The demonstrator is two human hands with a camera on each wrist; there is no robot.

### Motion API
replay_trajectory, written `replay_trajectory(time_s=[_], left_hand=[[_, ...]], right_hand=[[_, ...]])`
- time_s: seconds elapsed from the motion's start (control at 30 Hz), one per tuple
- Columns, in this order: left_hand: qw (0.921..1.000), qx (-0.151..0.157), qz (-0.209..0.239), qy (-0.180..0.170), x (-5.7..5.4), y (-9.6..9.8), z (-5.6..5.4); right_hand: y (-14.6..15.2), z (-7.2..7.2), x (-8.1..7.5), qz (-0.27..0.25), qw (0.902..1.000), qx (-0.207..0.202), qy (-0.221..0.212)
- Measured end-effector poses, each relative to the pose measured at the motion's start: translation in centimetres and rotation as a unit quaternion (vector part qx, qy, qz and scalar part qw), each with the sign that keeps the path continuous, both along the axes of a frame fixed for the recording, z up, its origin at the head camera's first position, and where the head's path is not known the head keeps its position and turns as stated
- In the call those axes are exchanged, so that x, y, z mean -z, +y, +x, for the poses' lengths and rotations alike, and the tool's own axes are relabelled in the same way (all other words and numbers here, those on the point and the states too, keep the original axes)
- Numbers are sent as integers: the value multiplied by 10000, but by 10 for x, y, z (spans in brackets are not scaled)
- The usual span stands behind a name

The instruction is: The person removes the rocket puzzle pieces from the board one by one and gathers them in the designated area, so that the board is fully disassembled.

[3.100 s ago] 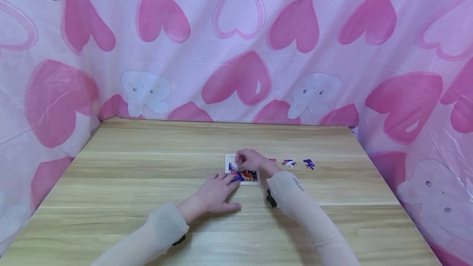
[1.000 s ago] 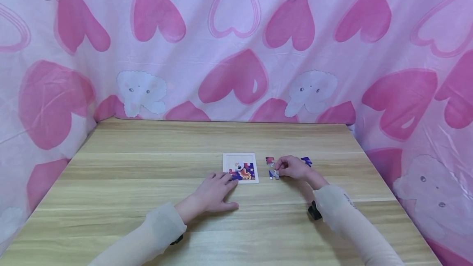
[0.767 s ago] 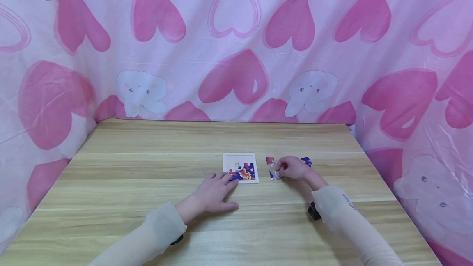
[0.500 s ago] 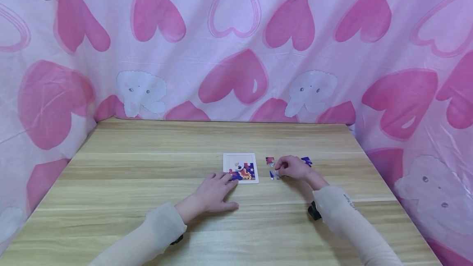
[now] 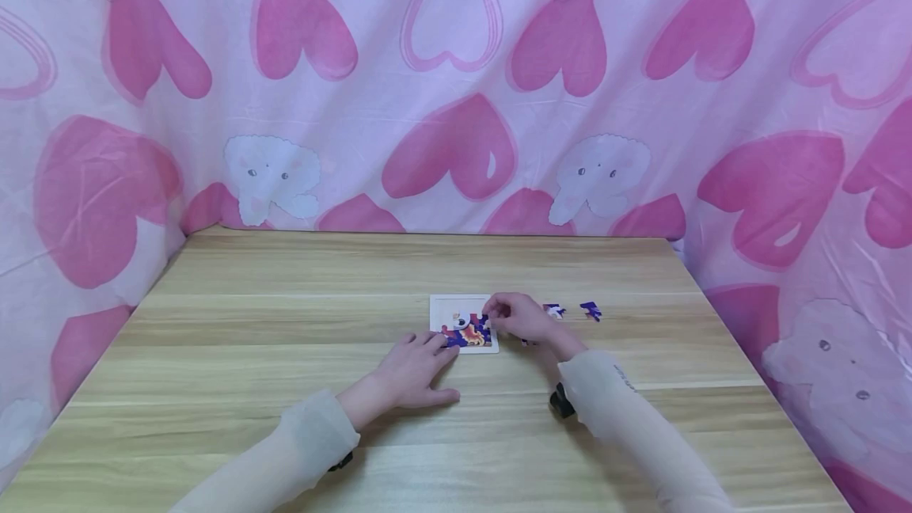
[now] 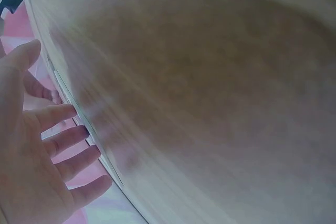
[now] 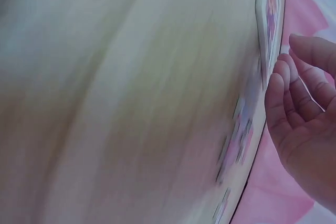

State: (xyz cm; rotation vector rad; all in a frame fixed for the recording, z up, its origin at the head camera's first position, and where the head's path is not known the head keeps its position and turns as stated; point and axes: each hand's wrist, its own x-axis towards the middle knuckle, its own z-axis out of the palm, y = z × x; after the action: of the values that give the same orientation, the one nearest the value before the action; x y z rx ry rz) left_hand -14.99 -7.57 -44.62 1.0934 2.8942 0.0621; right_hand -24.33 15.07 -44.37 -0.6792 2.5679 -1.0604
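A small square jigsaw board (image 5: 436, 307) with a pale frame lies mid-table, its lower part filled with purple, red and orange picture pieces. My left hand (image 5: 413, 370) rests spread on the table, its fingertips on the board's lower left corner. In the left wrist view, the fingers of the left hand (image 6: 37, 150) are straight and apart. Over the board's right edge, my right hand (image 5: 518, 315) pinches a puzzle piece, mostly hidden by the fingertips. The right wrist view shows thumb and fingers of the right hand (image 7: 304, 98) drawn together near the board (image 7: 261, 19).
Loose puzzle pieces lie right of the board: a white and purple piece (image 5: 553, 310), a purple-blue piece (image 5: 590, 310), and another piece (image 5: 530, 343) partly covered by the right hand. The wood-grain table (image 5: 285, 283) ends at a pink heart-patterned curtain (image 5: 456, 62).
My right hand stayed among the loose pieces right of the board, then moved left to the board's right edge, uncovering the white and purple piece. The left hand keeps its place.
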Motion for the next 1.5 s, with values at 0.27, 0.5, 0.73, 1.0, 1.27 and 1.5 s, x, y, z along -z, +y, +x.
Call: replay_trajectory(time_s=[0.27, 0.5, 0.73, 1.0, 1.27, 1.5], left_hand=[[10000, 19, 52, 63, 2, -1, 0], [9999, 42, 113, 114, 3, -2, -1], [9999, 21, 138, 26, 4, -1, -2], [9995, 87, 177, 249, 3, 2, -5], [9976, 79, 25, 681, 3, 8, -9], [9966, 83, -47, 815, 2, 9, -9]], right_hand=[[-25, -5, -3, 154, 9999, -15, 54], [-37, -8, -3, 289, 9996, 3, 41], [-43, -7, -1, 657, 9978, 72, -32], [-45, -9, -4, 850, 9964, -57, 6], [-49, -11, -8, 1015, 9944, -6, -283], [-48, -12, -12, 708, 9964, -82, -459]])
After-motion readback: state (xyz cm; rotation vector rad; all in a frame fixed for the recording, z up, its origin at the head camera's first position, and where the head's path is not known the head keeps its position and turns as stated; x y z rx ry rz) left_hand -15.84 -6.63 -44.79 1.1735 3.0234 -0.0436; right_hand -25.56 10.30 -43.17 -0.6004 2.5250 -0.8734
